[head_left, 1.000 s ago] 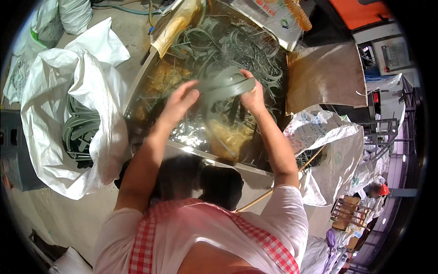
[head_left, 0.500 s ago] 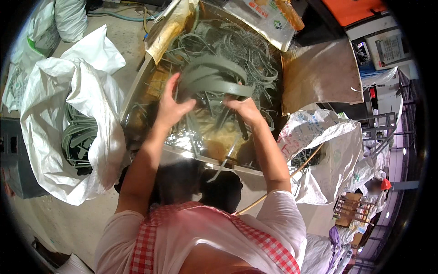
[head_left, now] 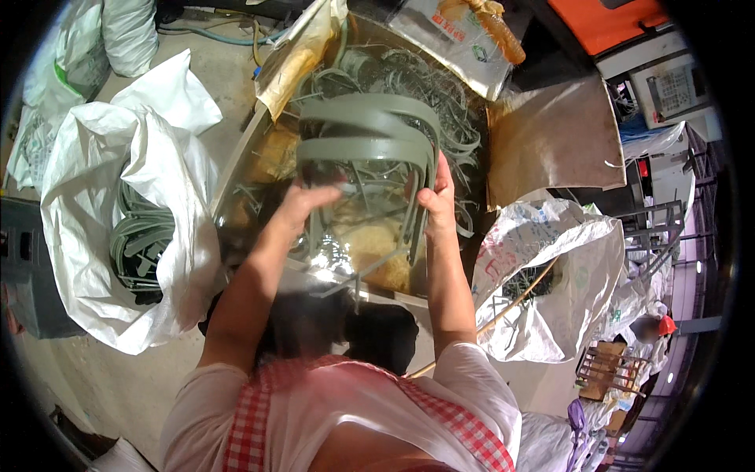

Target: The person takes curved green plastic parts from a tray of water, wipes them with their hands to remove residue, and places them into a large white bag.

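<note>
A bundle of curved grey-green plastic bands (head_left: 366,149), shaped like deep U's, hangs between my two hands. My left hand (head_left: 303,203) grips its left side, the thumb laid across the inside and the fingers partly hidden behind the bands. On the other side my right hand (head_left: 439,198) is closed round the right-hand legs, thumb towards me. Thin sprues (head_left: 358,271) dangle below the bundle. Under it stands a water-filled tub (head_left: 245,153), where many more loose bands (head_left: 460,130) lie in a tangle at the far side.
An open white woven sack (head_left: 75,228) with similar bands inside stands at the left. Another open sack (head_left: 582,275) at the right has a thin stick (head_left: 515,303) across it. A brown board (head_left: 554,141) leans at the tub's right edge; a hose (head_left: 212,31) lies on the floor.
My left hand, open beside the bands before, has closed on their left side. The right hand has shifted slightly right. The bands have turned, with their legs now pointing towards me.
</note>
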`<action>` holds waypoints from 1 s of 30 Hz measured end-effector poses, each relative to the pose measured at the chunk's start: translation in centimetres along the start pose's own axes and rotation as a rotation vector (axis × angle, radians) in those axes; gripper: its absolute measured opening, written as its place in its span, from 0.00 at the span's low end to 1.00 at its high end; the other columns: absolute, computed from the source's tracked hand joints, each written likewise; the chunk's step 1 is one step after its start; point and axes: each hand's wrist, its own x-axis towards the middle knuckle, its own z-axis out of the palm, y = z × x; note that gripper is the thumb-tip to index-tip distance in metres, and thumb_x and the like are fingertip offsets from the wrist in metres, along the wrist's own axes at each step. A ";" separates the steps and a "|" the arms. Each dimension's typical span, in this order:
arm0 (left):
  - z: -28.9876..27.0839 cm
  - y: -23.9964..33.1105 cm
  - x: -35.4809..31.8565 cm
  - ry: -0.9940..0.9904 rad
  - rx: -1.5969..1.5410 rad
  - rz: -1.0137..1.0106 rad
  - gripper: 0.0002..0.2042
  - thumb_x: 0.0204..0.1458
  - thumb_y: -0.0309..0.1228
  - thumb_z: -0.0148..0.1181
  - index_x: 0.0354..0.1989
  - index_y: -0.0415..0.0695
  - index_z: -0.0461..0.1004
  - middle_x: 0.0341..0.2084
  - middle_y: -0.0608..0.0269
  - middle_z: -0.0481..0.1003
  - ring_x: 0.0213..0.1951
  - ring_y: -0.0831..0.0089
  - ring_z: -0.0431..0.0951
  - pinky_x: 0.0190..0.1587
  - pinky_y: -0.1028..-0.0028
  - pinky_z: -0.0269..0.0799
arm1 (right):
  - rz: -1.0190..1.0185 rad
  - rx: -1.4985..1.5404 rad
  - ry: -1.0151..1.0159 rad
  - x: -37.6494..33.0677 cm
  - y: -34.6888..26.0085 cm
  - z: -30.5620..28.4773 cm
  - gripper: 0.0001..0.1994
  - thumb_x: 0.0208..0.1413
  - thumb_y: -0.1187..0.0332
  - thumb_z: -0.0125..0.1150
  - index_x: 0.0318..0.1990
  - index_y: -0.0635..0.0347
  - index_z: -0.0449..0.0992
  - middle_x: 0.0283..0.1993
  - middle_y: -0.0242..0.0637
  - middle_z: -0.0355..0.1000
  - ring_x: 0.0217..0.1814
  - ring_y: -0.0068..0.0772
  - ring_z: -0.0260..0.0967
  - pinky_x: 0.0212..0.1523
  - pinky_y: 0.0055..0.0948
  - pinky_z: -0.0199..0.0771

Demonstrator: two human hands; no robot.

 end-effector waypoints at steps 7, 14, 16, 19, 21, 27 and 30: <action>1.0 -0.3 1.0 0.174 0.082 0.150 0.10 0.44 0.19 0.56 0.37 0.37 0.69 0.25 0.58 0.72 0.23 0.71 0.72 0.24 0.72 0.69 | -0.052 -0.013 -0.092 -0.1 -1.4 1.1 0.54 0.30 0.56 0.75 0.65 0.62 0.47 0.67 0.42 0.49 0.67 0.39 0.50 0.64 0.38 0.50; 0.8 0.9 0.6 0.205 -0.253 -0.075 0.12 0.45 0.19 0.53 0.40 0.36 0.66 0.26 0.58 0.70 0.21 0.69 0.71 0.23 0.71 0.69 | 0.272 0.751 -0.494 -1.0 1.8 2.4 0.54 0.35 0.33 0.59 0.65 0.60 0.46 0.64 0.50 0.52 0.62 0.50 0.56 0.59 0.47 0.59; 0.9 0.4 0.5 0.236 -0.297 -0.104 0.12 0.45 0.20 0.54 0.40 0.36 0.66 0.25 0.58 0.70 0.21 0.70 0.71 0.24 0.72 0.69 | 0.231 0.786 -0.653 -2.1 2.4 4.8 0.45 0.40 0.37 0.59 0.60 0.60 0.55 0.59 0.49 0.59 0.56 0.50 0.62 0.53 0.42 0.65; 0.2 0.7 0.5 0.276 -0.172 -0.013 0.12 0.43 0.23 0.57 0.38 0.36 0.68 0.23 0.58 0.71 0.20 0.70 0.71 0.25 0.73 0.69 | 0.420 0.875 -0.810 -3.4 3.2 4.1 0.34 0.46 0.44 0.59 0.53 0.61 0.64 0.51 0.45 0.66 0.52 0.48 0.67 0.48 0.37 0.69; -1.8 1.8 0.7 0.311 -0.064 0.013 0.12 0.41 0.23 0.58 0.36 0.36 0.69 0.23 0.58 0.72 0.20 0.70 0.71 0.25 0.73 0.68 | 0.578 0.559 -0.844 -4.8 2.7 2.7 0.28 0.48 0.49 0.60 0.50 0.61 0.68 0.46 0.43 0.69 0.52 0.45 0.67 0.47 0.36 0.71; -1.6 -0.7 0.9 0.567 0.122 -0.192 0.10 0.44 0.17 0.52 0.36 0.41 0.64 0.22 0.58 0.68 0.21 0.67 0.71 0.24 0.67 0.71 | -0.130 -1.846 -0.371 -2.5 -5.8 -5.5 0.05 0.45 0.69 0.55 0.29 0.58 0.69 0.26 0.44 0.70 0.33 0.49 0.68 0.33 0.40 0.66; 1.7 -4.4 -0.5 0.203 -0.496 -0.428 0.08 0.43 0.17 0.52 0.32 0.36 0.63 0.17 0.56 0.67 0.19 0.62 0.71 0.24 0.65 0.71 | -0.543 -1.886 -0.131 -2.6 -7.4 -6.9 0.06 0.47 0.68 0.57 0.27 0.60 0.69 0.24 0.43 0.67 0.28 0.46 0.63 0.32 0.36 0.60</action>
